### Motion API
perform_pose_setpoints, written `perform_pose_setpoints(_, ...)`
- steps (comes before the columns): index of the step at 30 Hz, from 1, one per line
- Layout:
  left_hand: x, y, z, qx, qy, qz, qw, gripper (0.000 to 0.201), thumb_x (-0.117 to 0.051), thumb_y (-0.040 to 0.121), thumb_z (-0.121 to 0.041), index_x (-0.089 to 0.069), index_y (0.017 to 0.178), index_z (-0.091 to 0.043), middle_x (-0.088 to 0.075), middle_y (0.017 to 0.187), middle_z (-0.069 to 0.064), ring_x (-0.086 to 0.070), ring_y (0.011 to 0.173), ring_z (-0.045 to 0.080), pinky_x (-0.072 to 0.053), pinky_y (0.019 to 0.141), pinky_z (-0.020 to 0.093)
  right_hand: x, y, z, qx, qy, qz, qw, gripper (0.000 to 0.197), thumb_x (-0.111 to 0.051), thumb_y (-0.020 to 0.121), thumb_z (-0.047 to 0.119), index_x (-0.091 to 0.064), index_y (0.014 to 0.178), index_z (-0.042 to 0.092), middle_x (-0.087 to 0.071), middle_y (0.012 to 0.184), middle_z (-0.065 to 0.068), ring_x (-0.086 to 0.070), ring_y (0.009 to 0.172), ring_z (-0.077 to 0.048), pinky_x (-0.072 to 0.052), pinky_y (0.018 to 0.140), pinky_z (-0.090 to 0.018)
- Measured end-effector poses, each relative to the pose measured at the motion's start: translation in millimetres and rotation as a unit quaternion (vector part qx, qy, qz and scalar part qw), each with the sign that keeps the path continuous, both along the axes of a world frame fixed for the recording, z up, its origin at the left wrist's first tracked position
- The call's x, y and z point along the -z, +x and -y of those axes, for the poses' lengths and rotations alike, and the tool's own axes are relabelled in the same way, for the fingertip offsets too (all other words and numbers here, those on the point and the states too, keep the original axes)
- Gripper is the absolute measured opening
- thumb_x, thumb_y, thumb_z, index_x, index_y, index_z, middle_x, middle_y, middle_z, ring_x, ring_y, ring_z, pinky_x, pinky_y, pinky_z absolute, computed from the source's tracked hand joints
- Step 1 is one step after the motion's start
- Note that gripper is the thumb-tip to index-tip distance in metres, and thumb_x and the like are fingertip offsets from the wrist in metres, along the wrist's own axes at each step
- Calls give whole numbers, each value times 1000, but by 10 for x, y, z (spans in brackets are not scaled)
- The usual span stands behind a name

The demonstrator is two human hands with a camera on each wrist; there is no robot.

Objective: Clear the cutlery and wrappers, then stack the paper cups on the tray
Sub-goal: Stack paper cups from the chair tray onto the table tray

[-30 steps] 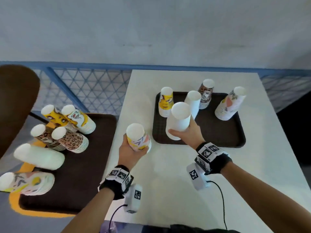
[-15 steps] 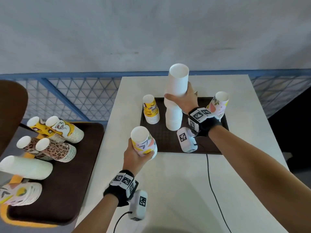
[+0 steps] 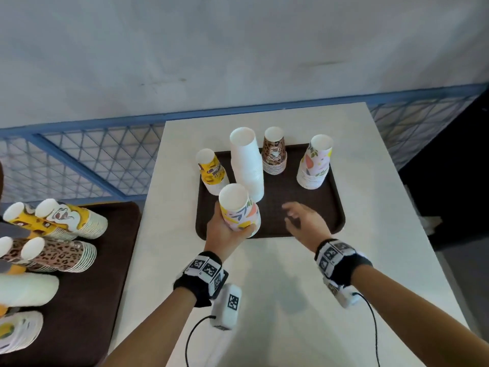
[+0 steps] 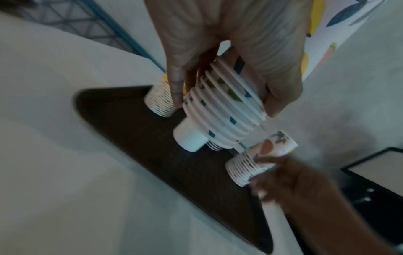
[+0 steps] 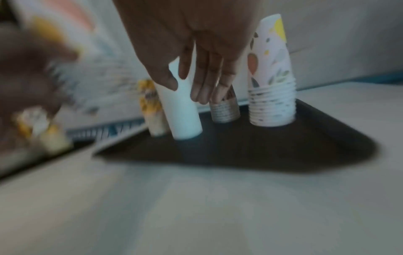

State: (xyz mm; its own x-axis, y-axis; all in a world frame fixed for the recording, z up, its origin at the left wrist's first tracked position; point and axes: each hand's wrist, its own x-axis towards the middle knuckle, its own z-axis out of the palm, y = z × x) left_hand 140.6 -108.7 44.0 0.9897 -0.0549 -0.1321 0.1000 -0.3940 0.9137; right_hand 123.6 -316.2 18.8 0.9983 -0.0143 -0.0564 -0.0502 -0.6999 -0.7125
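A dark brown tray (image 3: 328, 207) lies on the white table (image 3: 264, 287). On it stand upside-down cup stacks: a tall plain white stack (image 3: 247, 165), a yellow stack (image 3: 211, 172), a leopard-print stack (image 3: 274, 152) and a floral stack (image 3: 315, 162). My left hand (image 3: 227, 229) grips a short floral cup stack (image 3: 239, 210) at the tray's near left corner; the left wrist view shows its rims (image 4: 224, 110) between my fingers. My right hand (image 3: 304, 221) hovers over the tray's near middle, fingers loose and holding nothing, also seen in the right wrist view (image 5: 196, 72).
A second dark tray (image 3: 79, 274) on a lower surface at the left carries several cup stacks lying on their sides (image 3: 60, 250). A blue mesh railing (image 3: 92, 160) runs behind. The table's right edge drops to a dark floor.
My right hand set the white cups onto the white stack, let go and drew back toward me. My left hand carried the floral stack right, to the tray's edge.
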Motion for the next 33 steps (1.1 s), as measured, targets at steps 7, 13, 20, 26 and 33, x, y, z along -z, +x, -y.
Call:
perform_pose_setpoints(7,-269,465,1052,82,-59,60,993,74,-77,53,-42,-42,115,-22,-57,106,-12,-56,93,-7,-38,80,-5,722,-851,537,-157,-259,-217,928,98,-69,21,79,-63,106,30,-69,111,-8,-70,96,-26,-59,63,-38)
perform_pose_setpoints(13,-558,1047,1730,77,-66,126,987,79,-76,53,-45,-44,116,-10,-61,116,6,-60,103,18,-47,88,17,666,-926,590,-219,-294,-295,883,124,-69,24,80,-43,131,25,-49,139,-17,-53,122,-38,-50,83,-58)
perform_pose_setpoints(20,-326,1206,1991,104,-5,31,994,86,-77,68,-32,-29,135,-5,-50,134,11,-50,121,25,-40,97,27,588,-913,570,-220,-303,-246,894,114,-74,50,66,-23,144,26,-13,156,-19,-18,142,-40,-26,106,-63)
perform_pose_setpoints(26,-2,785,1396,140,35,-61,988,70,-66,83,-22,-27,140,-11,-44,139,15,-48,125,26,-41,104,35,470,-606,422,-210,-289,-231,905,68,-82,44,55,-64,101,23,-64,106,-7,-67,88,-23,-55,61,-29)
perform_pose_setpoints(33,232,64,-272,20,121,-79,989,22,-62,84,-15,-61,105,-8,-69,91,9,-67,86,22,-46,79,20,77,102,-628,-215,-147,-133,956,27,-50,89,29,-59,113,21,-66,108,1,-61,103,-20,-44,85,-29)
